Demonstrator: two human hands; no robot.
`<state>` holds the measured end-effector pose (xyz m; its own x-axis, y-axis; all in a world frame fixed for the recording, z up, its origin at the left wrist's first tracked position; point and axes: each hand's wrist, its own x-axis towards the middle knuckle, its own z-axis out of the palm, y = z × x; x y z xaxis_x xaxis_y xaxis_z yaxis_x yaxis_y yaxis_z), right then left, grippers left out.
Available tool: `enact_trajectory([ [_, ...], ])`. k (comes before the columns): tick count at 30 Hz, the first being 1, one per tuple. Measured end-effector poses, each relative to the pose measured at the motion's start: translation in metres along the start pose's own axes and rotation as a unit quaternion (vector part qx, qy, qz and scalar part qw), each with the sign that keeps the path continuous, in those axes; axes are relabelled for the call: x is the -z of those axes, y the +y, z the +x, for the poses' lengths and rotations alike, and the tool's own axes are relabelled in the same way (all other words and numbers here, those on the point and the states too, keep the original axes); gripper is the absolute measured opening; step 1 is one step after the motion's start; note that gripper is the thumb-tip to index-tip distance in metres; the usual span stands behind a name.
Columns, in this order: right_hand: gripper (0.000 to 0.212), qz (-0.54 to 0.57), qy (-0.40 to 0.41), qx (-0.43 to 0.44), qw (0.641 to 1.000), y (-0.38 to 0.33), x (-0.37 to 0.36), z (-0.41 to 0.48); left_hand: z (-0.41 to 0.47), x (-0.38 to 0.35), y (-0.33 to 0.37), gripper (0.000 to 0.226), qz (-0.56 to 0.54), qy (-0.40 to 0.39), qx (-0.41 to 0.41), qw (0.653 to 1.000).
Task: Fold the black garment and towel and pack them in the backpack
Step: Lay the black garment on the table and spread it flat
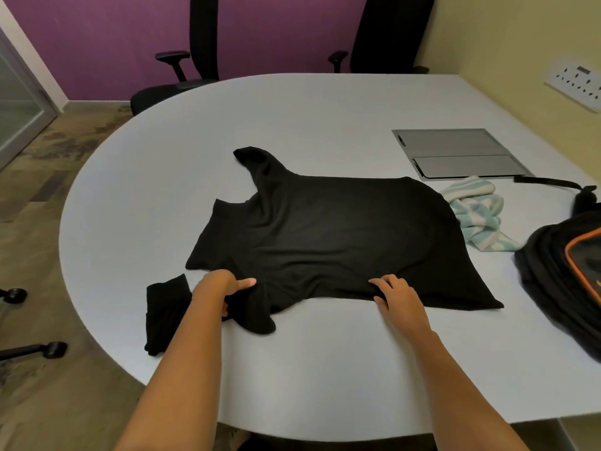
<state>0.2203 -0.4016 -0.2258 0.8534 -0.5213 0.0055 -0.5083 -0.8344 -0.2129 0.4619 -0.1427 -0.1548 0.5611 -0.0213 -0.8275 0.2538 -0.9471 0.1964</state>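
1. A pale grey oval desk [325, 369] stands in a room with a purple wall [113, 37] behind it and a yellow one on the right.
2. The black garment [325, 236] lies spread flat on the desk, directly beyond both grips. Its near sleeve is bunched under the left grip and trails towards the desk edge.
3. The left grip [224, 288] holds that bunched cloth. Its thumb lies straight on top and most of its fingers are hidden in the folds.
4. The right grip [395, 294] pinches the garment's near edge, with curled fingers on top and the thumb at the edge.
5. A striped blue-and-white towel [478, 216] lies crumpled beyond and right of the right grip, with one side tucked under the garment.
6. The backpack [559, 271] lies far right of the right grip, cut off by the frame. Its orange-trimmed opening shows only dark, so I cannot tell what is inside.
7. A closed grey hatch [455, 154] sits in the desk beyond the towel.
8. Two black chairs [201, 43] stand at the far side, with their tops cut off.
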Motion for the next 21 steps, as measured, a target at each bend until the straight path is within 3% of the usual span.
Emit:
enact_trajectory([
  [2,0.033,0.009,-0.001,-0.009,1.000,0.004,0.000,-0.004,-0.002,-0.006,-0.002,0.081,-0.005,-0.003,0.009,1.000],
  [5,0.033,0.015,-0.011,-0.031,0.999,0.011,0.001,-0.010,-0.006,-0.010,-0.007,0.050,-0.022,0.038,-0.028,0.999],
  [7,0.030,0.021,0.005,-0.032,0.999,0.015,0.004,-0.012,-0.006,-0.009,-0.006,0.051,-0.108,0.082,-0.061,0.989],
  [9,0.025,0.030,0.029,-0.042,0.998,0.016,0.009,-0.014,-0.005,-0.006,-0.005,0.054,-0.243,0.158,-0.094,0.953],
  [11,0.023,0.034,0.045,-0.047,0.997,0.017,0.013,-0.016,-0.009,-0.002,-0.004,0.041,-0.374,0.215,-0.124,0.894],
  [13,0.025,0.027,0.033,-0.045,0.998,0.017,0.015,-0.019,-0.011,0.003,-0.004,0.034,-0.438,0.251,-0.170,0.846],
  [15,0.030,0.029,0.010,-0.062,0.998,0.021,0.014,-0.022,-0.011,0.008,-0.003,0.033,-0.432,0.277,-0.223,0.829],
  [17,0.039,0.056,0.009,-0.107,0.993,0.027,0.013,-0.027,-0.012,0.007,-0.002,0.035,-0.362,0.290,-0.287,0.838],
  [21,0.046,0.128,0.094,-0.211,0.965,0.034,0.013,-0.038,-0.024,-0.021,-0.006,0.031,-0.201,0.345,-0.422,0.814],
])
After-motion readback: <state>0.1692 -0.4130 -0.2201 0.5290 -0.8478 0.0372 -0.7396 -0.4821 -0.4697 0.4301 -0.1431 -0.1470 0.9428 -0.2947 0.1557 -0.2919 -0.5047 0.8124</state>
